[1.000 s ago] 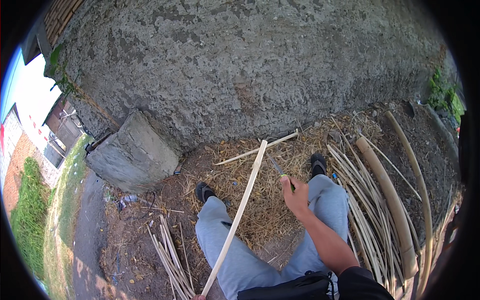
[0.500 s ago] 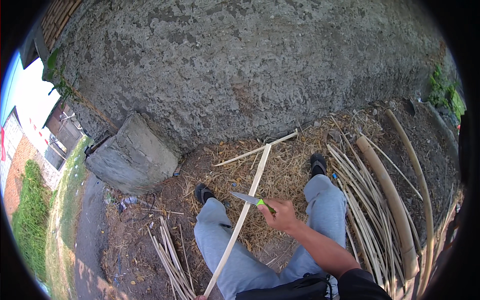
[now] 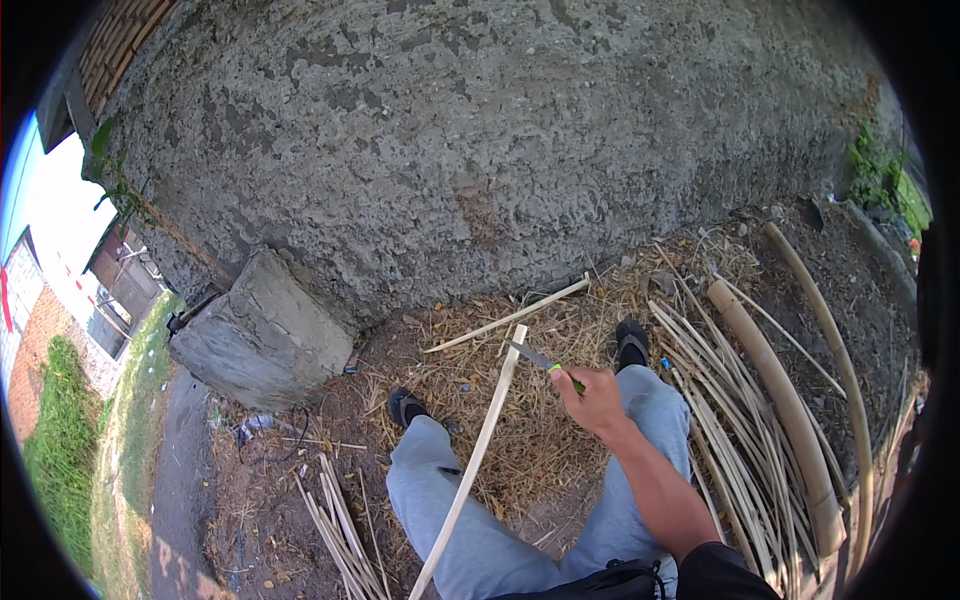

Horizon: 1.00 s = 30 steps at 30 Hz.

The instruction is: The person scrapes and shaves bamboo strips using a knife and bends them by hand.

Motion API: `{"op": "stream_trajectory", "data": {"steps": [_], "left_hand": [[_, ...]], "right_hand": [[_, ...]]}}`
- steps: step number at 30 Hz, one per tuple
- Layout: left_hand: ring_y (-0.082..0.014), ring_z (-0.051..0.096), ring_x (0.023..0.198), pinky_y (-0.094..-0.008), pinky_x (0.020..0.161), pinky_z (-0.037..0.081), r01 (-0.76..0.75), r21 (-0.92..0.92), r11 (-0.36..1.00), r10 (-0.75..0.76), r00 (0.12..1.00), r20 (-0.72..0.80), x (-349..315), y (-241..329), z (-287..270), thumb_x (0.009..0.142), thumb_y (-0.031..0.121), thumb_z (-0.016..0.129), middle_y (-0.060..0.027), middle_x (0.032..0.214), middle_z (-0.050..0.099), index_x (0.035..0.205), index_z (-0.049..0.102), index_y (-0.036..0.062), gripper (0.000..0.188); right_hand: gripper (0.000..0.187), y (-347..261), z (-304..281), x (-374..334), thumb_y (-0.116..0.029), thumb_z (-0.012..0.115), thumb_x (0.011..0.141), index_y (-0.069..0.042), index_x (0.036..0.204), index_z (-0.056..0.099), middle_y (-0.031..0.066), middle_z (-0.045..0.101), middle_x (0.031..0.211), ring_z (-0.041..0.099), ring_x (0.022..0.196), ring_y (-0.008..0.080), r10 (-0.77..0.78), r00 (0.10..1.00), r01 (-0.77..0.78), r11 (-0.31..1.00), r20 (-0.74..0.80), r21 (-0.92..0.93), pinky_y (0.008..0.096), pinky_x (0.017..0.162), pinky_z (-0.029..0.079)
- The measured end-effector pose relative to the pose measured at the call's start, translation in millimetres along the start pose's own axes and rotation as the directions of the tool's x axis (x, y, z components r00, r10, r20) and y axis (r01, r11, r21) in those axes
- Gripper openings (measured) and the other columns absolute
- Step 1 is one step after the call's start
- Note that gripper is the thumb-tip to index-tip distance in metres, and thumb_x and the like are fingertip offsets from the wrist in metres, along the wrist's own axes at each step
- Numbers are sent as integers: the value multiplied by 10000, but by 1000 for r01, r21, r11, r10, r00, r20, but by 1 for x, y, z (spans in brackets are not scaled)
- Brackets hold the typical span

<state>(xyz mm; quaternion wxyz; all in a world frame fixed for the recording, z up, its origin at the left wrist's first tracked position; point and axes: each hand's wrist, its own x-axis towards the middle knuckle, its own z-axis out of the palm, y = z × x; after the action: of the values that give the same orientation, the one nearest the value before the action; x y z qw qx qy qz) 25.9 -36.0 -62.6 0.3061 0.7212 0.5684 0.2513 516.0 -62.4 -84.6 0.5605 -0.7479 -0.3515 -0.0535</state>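
Knife blade at the far end of a pale wooden strip

The strip point(image 3: 482, 438) slants up from the lower edge, across the person's left leg and out between the feet, its far end above the straw-strewn ground. The knife point(image 3: 537, 358), with a grey blade and green handle, crosses it close to that end; whether the edge bites into the wood, I cannot tell. The right hand point(image 3: 596, 398) is closed around the knife's handle, blade pointing left and away from the body. The left hand lies outside the view, so I cannot tell its grip.

Below are grey trousers point(image 3: 430, 520), knees apart, with a dark shoe on each foot and a black sleeve point(image 3: 722, 572) on the right arm. Straw point(image 3: 540, 440) and shavings cover the ground between the legs. Another strip point(image 3: 508, 315) lies just beyond the held one's tip.

To the left rests a small bundle of strips point(image 3: 346, 532); to the right, a larger pile of strips point(image 3: 735, 440), beside a thick bamboo pole point(image 3: 778, 410) and a thinner curved pole point(image 3: 843, 365).

Farther out stand a concrete block point(image 3: 265, 335) and a rough grey wall point(image 3: 480, 140); at far left, a path point(image 3: 180, 460) runs beside grass point(image 3: 55, 450).
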Motion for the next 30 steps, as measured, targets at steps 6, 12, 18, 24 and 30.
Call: {"op": "stream_trajectory", "data": {"steps": [6, 12, 18, 24, 30], "left_hand": [[-104, 296, 569, -324, 491, 248, -62, -13, 998, 61, 998, -34, -1, 1, 1, 954, 215, 614, 15, 576, 347, 686, 500, -9, 368], [-87, 320, 584, -313, 491, 265, 4, -34, 999, -3, 998, 56, 2, 16, 6, 951, 248, 631, 32, 593, 365, 696, 522, -3, 374], [-73, 424, 591, -300, 518, 346, -42, -77, 996, 51, 991, 121, 30, -20, 63, 947, 292, 635, 32, 590, 479, 765, 645, -21, 362], [-25, 374, 499, -232, 455, 268, 145, -436, 888, -73, 982, 177, 76, 70, 104, 956, 253, 661, 35, 562, 500, 828, 726, -53, 338], [-34, 407, 482, -230, 463, 279, 203, -406, 891, -137, 973, 185, 77, 94, 103, 953, 303, 661, 13, 556, 524, 803, 720, -48, 387]], "right_hand": [[271, -3, 4, -1, -297, 653, 919, -45, 925, 753, 134, 593, 561, 587, 469, 281, -32, 999, 34, 998, 31, -52, 394, 467, 435], [269, -1, 6, -5, -293, 640, 928, -45, 914, 744, 129, 598, 563, 579, 463, 283, 2, 999, -2, 1000, 54, -10, 399, 474, 436], [205, -27, 30, -41, -208, 669, 911, -11, 868, 704, 112, 629, 612, 567, 436, 250, -163, 986, 164, 981, -21, 107, 354, 413, 418], [233, -64, 47, -94, -272, 730, 865, -51, 929, 694, 42, 614, 625, 564, 426, 205, -464, 864, 460, 885, 193, 71, 336, 367, 417], [266, -58, 58, -97, -317, 730, 861, -58, 912, 696, 28, 598, 601, 554, 412, 197, -459, 869, 459, 887, 188, 45, 340, 344, 392]]}}
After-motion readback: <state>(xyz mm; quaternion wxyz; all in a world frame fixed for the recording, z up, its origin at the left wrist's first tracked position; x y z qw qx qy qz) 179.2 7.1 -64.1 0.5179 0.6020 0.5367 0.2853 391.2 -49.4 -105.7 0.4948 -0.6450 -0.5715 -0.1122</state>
